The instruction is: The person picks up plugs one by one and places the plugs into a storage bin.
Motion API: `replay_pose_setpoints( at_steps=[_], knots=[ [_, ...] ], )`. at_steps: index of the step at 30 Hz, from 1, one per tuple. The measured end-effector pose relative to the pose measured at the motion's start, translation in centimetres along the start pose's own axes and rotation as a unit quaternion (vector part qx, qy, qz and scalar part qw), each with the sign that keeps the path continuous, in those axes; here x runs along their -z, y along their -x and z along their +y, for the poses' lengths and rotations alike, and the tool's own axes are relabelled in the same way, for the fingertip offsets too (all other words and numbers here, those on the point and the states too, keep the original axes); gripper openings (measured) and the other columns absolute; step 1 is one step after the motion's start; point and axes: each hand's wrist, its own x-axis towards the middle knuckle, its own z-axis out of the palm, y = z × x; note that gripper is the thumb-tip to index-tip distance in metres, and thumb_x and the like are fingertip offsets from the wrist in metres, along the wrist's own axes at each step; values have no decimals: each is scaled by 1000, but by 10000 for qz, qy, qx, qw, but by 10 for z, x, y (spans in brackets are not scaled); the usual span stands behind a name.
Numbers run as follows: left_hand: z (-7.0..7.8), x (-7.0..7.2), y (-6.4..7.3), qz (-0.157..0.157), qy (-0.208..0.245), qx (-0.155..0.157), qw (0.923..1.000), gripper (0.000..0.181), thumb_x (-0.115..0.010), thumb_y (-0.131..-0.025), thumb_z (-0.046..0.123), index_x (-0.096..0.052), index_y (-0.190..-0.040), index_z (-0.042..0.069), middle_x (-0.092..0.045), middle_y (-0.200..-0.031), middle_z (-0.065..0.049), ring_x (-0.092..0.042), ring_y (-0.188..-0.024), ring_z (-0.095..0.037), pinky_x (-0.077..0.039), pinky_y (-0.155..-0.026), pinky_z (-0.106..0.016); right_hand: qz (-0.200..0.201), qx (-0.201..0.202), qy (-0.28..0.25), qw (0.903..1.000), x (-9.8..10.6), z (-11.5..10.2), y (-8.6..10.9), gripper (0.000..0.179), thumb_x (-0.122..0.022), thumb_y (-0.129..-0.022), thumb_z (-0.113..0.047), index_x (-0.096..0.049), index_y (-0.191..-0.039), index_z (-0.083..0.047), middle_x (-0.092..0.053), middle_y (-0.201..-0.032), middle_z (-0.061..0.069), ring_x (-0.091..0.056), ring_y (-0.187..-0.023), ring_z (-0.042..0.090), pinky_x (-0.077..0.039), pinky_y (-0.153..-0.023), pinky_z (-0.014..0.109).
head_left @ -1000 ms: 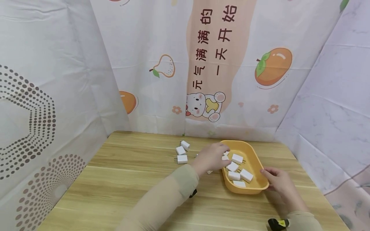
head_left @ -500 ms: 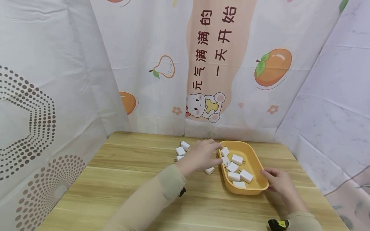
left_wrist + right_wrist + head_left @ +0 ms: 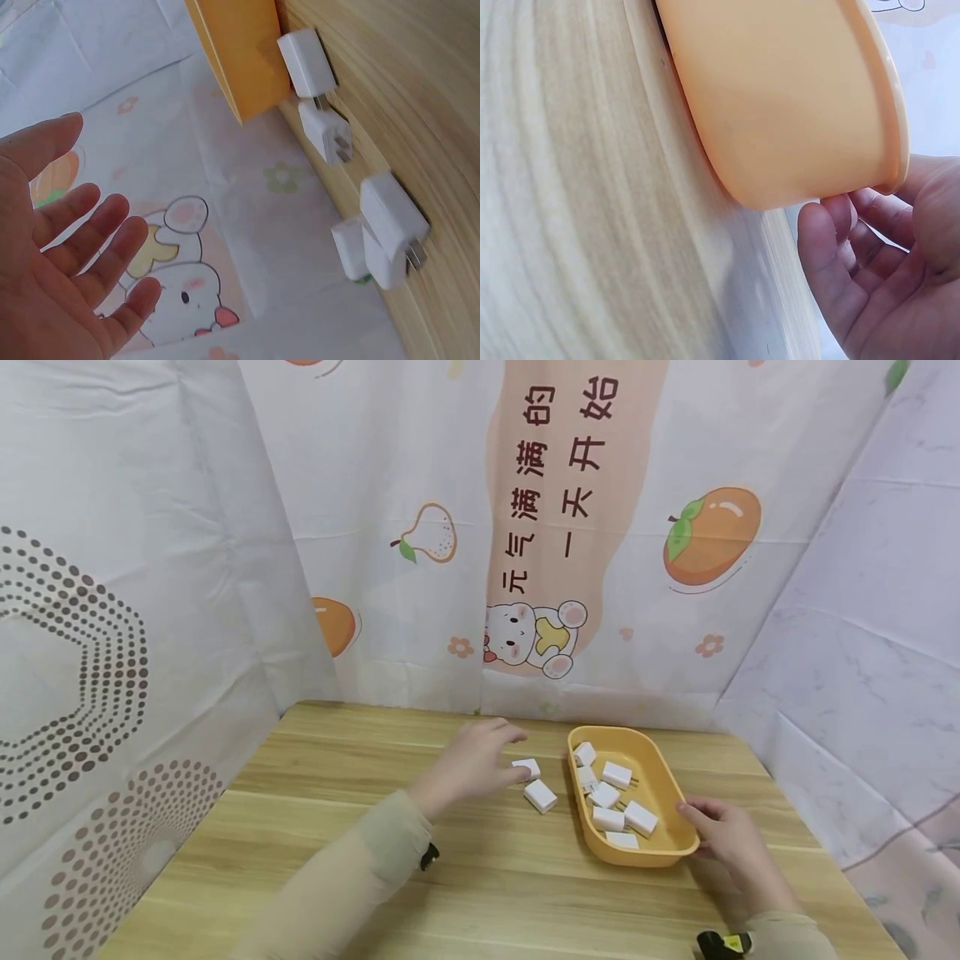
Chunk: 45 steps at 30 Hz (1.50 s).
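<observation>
My left hand [image 3: 472, 764] hovers above the middle of the table, fingers spread and holding nothing. In the left wrist view its palm and loose fingers show beside several white plug chargers with metal prongs. Nearest to it lie one charger [image 3: 528, 769] and another charger [image 3: 541, 796]; the head view has others hidden behind the hand, such as the stacked charger [image 3: 394, 214]. A yellow tray [image 3: 637, 857] to the right contains several white chargers [image 3: 617, 774]. At the tray's near right corner, my right hand [image 3: 723, 835] grips the rim, thumb on top and fingers below.
A wooden table [image 3: 315, 827] carries everything. Behind it hangs a printed curtain [image 3: 420, 635] with fruit and a cartoon animal, and white cloths close in the left and right sides. Each wrist bears a dark strap device [image 3: 722, 944].
My left hand has moved left from over the tray's left edge toward the loose chargers, leaving the tray's left chargers uncovered. My right hand and the tray stay in place.
</observation>
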Motion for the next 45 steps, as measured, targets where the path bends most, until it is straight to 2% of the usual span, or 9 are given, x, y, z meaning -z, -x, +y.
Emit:
replay_pose_setpoints(
  at_steps=[11,21,30,45],
  knots=[
    [-32,12,20,281,225,136,9993,48,-78,-89,47,-69,-126,17,-68,-118,3,-64,-108,-17,-50,-96,-38,0,4,-75,10000,2,-3,-1,58,-62,-103,-33,-52,-136,14,-64,-120,27,-70,-85,21,-61,-68,38],
    [-37,14,20,129,192,311,9992,44,-79,-89,41,-69,-124,17,-68,-118,1,-64,-107,-21,-50,-95,-44,-27,-28,-144,9999,1,-2,-1,58,-62,-103,-32,-52,-137,14,-65,-119,26,-70,-84,21,-61,-68,39],
    [-46,3,13,-214,49,631,9978,44,-75,-90,47,-68,-124,20,-67,-117,4,-63,-108,-17,-47,-98,-43,-22,5,-80,10000,0,0,-1,56,-62,-103,-32,-53,-135,13,-65,-118,26,-70,-84,21,-62,-68,39],
    [-63,-28,-2,-590,-171,745,9953,45,-72,-91,44,-70,-124,13,-69,-118,-1,-64,-109,-20,-50,-95,-41,-19,-33,-290,9996,0,1,-1,58,-63,-103,-32,-52,-136,15,-67,-115,24,-71,-82,21,-62,-68,40]
  ],
)
